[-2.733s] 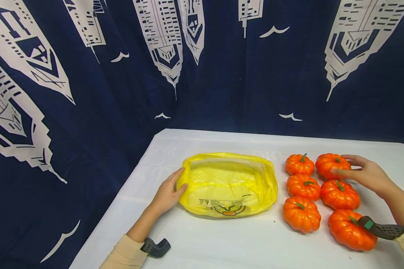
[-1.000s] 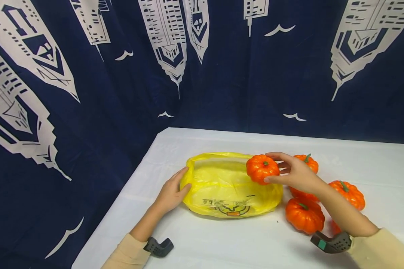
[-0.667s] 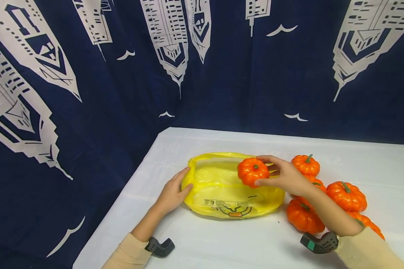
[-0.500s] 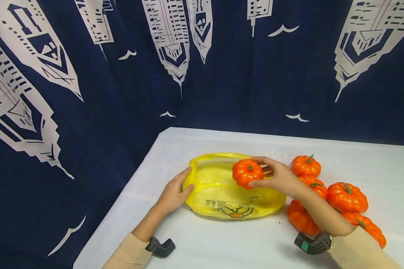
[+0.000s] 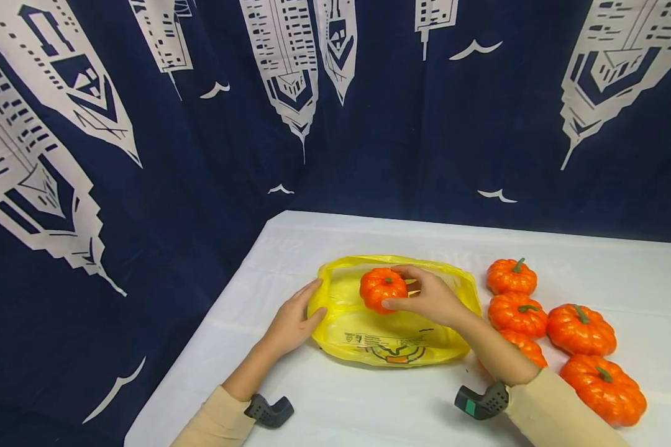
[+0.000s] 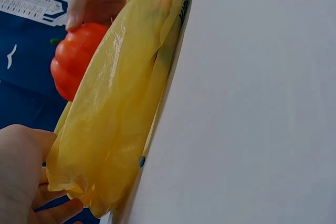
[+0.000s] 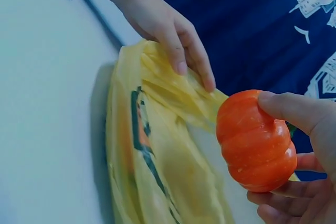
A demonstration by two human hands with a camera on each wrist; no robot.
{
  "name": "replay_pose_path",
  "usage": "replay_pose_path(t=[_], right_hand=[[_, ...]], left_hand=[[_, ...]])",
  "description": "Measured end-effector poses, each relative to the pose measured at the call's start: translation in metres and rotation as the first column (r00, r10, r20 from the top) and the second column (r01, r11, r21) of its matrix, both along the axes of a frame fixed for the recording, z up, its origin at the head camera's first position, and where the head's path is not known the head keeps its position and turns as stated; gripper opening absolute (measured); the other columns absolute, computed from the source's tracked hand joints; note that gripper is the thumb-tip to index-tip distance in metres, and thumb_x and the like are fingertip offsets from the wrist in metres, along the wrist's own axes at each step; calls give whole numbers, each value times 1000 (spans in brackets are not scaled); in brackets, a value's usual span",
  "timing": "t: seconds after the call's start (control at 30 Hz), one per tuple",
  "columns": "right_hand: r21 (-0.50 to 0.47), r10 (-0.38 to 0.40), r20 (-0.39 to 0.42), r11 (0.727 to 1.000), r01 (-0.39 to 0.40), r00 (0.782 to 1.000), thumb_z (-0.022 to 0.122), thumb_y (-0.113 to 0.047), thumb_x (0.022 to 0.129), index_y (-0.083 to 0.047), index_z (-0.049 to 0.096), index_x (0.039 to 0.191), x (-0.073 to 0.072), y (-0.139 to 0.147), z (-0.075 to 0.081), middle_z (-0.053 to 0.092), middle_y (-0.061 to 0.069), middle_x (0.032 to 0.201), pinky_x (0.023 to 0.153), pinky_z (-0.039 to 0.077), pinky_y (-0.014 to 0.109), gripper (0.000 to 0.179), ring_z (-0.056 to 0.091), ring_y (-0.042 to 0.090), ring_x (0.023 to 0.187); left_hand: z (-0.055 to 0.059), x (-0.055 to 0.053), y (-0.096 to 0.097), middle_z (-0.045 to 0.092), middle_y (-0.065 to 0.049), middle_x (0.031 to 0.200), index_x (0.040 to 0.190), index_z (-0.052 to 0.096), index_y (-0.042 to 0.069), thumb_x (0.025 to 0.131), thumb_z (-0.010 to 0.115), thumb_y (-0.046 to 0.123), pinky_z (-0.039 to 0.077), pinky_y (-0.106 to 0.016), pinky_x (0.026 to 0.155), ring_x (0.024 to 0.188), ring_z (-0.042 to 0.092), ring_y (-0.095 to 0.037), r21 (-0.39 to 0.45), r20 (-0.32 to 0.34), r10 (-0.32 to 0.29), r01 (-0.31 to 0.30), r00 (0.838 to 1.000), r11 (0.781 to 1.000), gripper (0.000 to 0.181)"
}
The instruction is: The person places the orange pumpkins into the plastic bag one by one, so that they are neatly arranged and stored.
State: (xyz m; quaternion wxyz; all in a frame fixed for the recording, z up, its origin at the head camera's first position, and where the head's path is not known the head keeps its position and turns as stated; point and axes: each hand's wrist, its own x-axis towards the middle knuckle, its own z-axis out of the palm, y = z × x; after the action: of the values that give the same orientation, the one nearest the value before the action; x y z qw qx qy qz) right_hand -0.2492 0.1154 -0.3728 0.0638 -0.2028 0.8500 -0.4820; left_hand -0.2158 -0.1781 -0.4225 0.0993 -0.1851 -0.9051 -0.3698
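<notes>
A yellow plastic bag (image 5: 363,355) lies on the table with its mouth spread wide. At its left end my left hand (image 5: 291,320) holds the rim, thumb and fingers on either side of the yellow film (image 6: 115,103) in the left wrist view. My right hand (image 5: 433,301) grips a small orange pumpkin (image 5: 380,290) with a green stem, thumb on the near side and fingers behind. In the head view the pumpkin overlaps the middle of the bag's mouth. The right wrist view shows the ribbed side of the pumpkin (image 7: 254,140) close to the bag's rim.
Several more orange pumpkins (image 5: 581,329) stand grouped on the white table (image 5: 369,410) right of the bag. My right forearm partly covers the nearest left one (image 5: 525,349). A dark blue curtain (image 5: 380,155) with white buildings hangs behind the table.
My right hand has taken the back-right pumpkin from the group and carried it left over the bag's mouth. My left hand stays at the bag's left rim.
</notes>
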Motion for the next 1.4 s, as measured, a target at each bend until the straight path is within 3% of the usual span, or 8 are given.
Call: replay_pose_path(t=[0.37,0.6,0.93,1.17,1.4], right_hand=[[-74,-24,48,997,27,999,81,-28,79,1,52,136,-15,-32,-21,60,17,125,80,56,35,70,61,31,102],[-64,-58,50,996,61,997,81,-26,80,0,51,137,-22,-50,-26,59,17,127,80,57,35,69,62,30,102],[-96,-125,44,987,129,991,80,-26,82,2,47,139,-26,-70,-37,55,19,131,89,54,40,72,58,32,109],[-109,-202,67,972,209,977,74,-23,87,3,48,138,-26,-78,-42,53,23,134,88,55,39,63,60,36,112],[-94,-211,67,972,217,975,72,-27,88,2,48,139,-27,-78,-46,53,23,134,90,54,41,64,59,38,115]], left_hand=[[0,-1,0,42,-18,149,146,40,-1,95,61,16,31,-48,112,137,38,-35,-12,-40,-18,17,999,1000,58],[-1,-2,0,41,-17,149,147,40,1,95,60,17,32,-49,112,137,38,-35,-12,-45,-22,22,999,1000,58],[0,0,1,42,-16,149,147,40,2,95,61,19,31,-47,112,137,38,-33,-18,-35,-26,25,999,1000,59],[1,1,1,42,-17,149,147,40,2,95,61,19,31,-47,113,137,38,-33,-29,-34,-28,27,999,999,59],[1,1,1,42,-17,149,147,40,2,95,61,19,32,-47,112,137,39,-33,-22,-35,-30,29,999,999,59]])
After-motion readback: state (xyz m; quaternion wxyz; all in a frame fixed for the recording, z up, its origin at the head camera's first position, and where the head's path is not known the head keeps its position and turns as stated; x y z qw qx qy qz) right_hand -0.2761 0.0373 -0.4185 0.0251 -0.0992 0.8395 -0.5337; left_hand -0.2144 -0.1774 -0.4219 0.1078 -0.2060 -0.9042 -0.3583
